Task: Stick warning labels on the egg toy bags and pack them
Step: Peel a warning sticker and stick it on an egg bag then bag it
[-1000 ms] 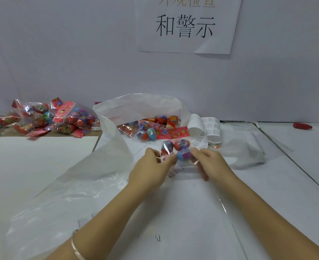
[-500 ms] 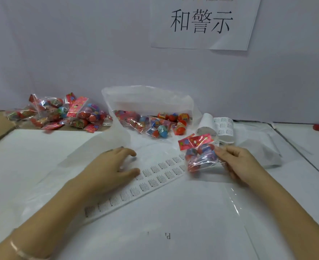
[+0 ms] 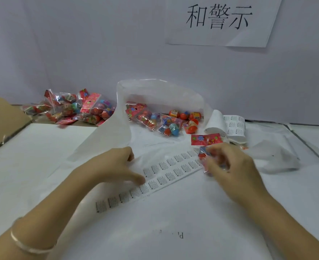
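My right hand (image 3: 230, 166) grips a clear egg toy bag (image 3: 203, 156) with a red header card (image 3: 206, 139), holding it over the right end of a strip of warning labels (image 3: 164, 175). The bag is blurred and partly hidden by my fingers. The strip lies diagonally on the white table. My left hand (image 3: 115, 166) rests on the table with one fingertip touching the strip near its middle. The strip runs back to a label roll (image 3: 230, 126) at the right.
A large clear plastic bag (image 3: 155, 94) stands open at the back, with several egg toy bags (image 3: 155, 121) at its mouth. More egg toy bags (image 3: 70, 109) are piled at the back left, beside a cardboard flap (image 3: 1, 113). Crumpled plastic film (image 3: 275, 154) lies at the right.
My left hand has let go of the bag and moved down onto the label strip. My right hand has brought the bag lower, over the strip's right end.
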A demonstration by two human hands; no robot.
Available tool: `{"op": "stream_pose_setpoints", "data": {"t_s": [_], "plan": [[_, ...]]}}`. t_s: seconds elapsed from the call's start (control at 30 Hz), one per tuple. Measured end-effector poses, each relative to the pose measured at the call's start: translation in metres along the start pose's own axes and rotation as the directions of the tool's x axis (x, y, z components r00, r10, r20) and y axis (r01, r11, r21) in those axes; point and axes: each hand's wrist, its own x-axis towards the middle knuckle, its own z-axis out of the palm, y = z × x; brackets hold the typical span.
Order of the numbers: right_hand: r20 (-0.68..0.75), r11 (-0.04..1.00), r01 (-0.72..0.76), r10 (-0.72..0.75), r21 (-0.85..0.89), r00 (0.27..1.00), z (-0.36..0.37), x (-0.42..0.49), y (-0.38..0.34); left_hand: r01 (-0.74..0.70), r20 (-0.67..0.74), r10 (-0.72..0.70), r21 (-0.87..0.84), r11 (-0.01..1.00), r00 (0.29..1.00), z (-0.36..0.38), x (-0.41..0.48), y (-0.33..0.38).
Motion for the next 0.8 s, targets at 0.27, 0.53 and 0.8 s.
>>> {"op": "stream_pose_setpoints", "data": {"t_s": [0.27, 0.53, 0.8], "plan": [[0.103, 0.924, -0.143, 0.114, 0.354, 0.988, 0.039, 0.007, -0.044, 0.049, 0.134, 0.056, -0.672, 0.739, 0.989, 0.0, 0.001, 0.032], [0.127, 0.973, -0.084, 0.057, 0.214, 0.99, 0.057, -0.014, -0.042, 0.04, 0.138, 0.196, -0.901, 0.432, 0.971, 0.006, -0.013, 0.033], [0.033, 0.98, 0.022, -0.03, 0.199, 0.999, 0.054, -0.013, -0.045, -0.035, 0.004, 0.123, -0.948, 0.318, 0.992, 0.01, -0.021, 0.046]]}}
